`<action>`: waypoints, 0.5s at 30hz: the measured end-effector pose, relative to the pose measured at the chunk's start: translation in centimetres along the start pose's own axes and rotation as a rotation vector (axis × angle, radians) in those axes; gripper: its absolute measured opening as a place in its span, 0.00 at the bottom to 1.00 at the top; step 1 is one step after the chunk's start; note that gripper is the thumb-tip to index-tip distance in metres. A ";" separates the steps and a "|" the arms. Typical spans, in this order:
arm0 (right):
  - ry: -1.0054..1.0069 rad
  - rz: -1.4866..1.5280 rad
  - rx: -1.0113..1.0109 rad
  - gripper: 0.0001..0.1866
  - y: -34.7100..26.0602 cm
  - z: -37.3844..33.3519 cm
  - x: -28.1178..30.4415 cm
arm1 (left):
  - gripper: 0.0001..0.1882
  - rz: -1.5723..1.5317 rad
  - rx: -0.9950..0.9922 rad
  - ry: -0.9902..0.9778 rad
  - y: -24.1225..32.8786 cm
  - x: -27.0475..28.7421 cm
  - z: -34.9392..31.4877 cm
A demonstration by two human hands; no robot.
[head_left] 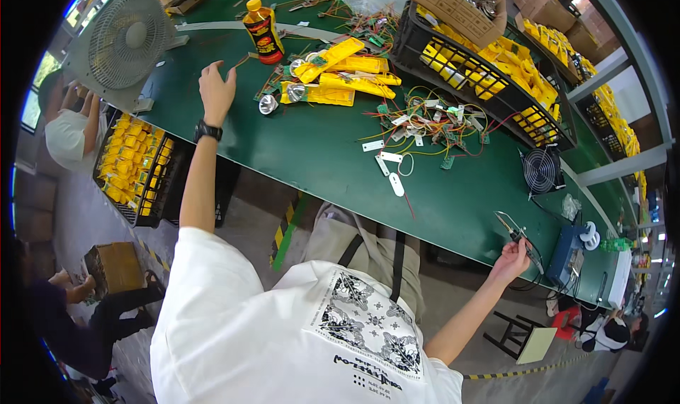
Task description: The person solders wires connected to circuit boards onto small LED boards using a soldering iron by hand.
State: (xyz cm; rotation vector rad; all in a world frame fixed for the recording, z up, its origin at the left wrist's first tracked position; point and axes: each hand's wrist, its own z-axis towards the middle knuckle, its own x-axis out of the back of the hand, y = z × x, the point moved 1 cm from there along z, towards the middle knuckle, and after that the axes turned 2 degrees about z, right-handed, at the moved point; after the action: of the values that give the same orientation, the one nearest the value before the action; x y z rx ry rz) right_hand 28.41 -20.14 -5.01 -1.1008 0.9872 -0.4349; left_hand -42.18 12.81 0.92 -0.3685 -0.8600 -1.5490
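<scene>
My left hand (pixel 217 91) hovers over the green table at the left, fingers apart and holding nothing I can see. A plastic bottle (pixel 263 35) with a yellow cap and dark label stands just beyond it. To its right lie yellow plastic casings (pixel 340 74) and a round silver reflector cup (pixel 268 104). At the table's right front edge, my right hand (pixel 510 264) is closed around a soldering iron (pixel 515 235), its tip pointing up and away. Between the hands sit a tangle of wired circuit boards (pixel 443 124) and several white tags (pixel 389 156).
A black crate (pixel 489 78) of yellow casings carries a cardboard box (pixel 457 7) of metal parts. A small black fan (pixel 542 170) and blue soldering station (pixel 565 255) stand at the right. A grey fan (pixel 131 39) and another crate (pixel 134 166) are left. Co-workers sit nearby.
</scene>
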 end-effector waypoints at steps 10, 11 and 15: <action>-0.027 -0.059 0.003 0.09 -0.3 -0.2 -0.7 | 0.10 -0.868 -0.099 -0.323 22.9 6.7 -17.7; -0.029 -0.072 0.004 0.09 -0.4 -0.2 -0.7 | 0.08 -0.874 -0.098 -0.360 24.5 6.6 -18.4; -0.042 -0.059 0.016 0.08 -0.4 -0.1 -0.8 | 0.13 -0.516 -0.201 -0.587 27.6 5.2 -19.2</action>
State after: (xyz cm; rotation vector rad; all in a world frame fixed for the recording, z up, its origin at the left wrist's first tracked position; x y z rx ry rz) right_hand 28.03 -19.79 -4.33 -1.1227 0.9148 -0.4647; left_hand -12.15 -3.16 0.01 -0.8219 -1.3277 -2.0542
